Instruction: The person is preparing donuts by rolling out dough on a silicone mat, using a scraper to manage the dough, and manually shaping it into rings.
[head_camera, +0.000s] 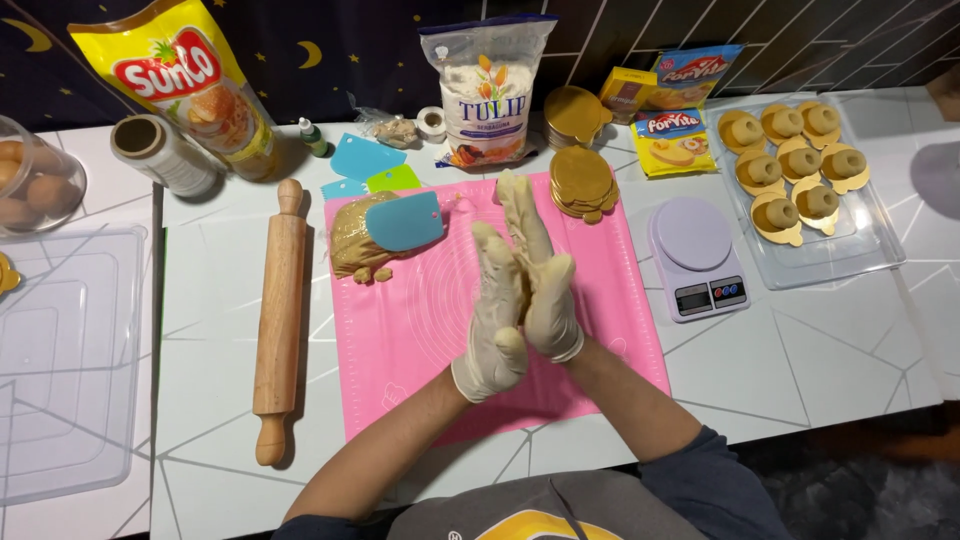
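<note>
My left hand (490, 320) and my right hand (542, 265), both in pale gloves, are pressed palm to palm above the middle of a pink silicone mat (400, 330). The fingers point away from me. Anything between the palms is hidden. At the mat's far left corner lies a tan dough lump (350, 245) with a blue scraper (405, 222) resting on it. Small dough bits lie beside the lump.
A wooden rolling pin (279, 310) lies left of the mat. A lilac kitchen scale (695, 255) stands to the right, then a clear tray (860, 250) of several dough pieces on gold bases. Stacked gold bases (582, 180), a flour bag (487, 95), an oil pouch (190, 85) and a clear lid (60, 360) surround them.
</note>
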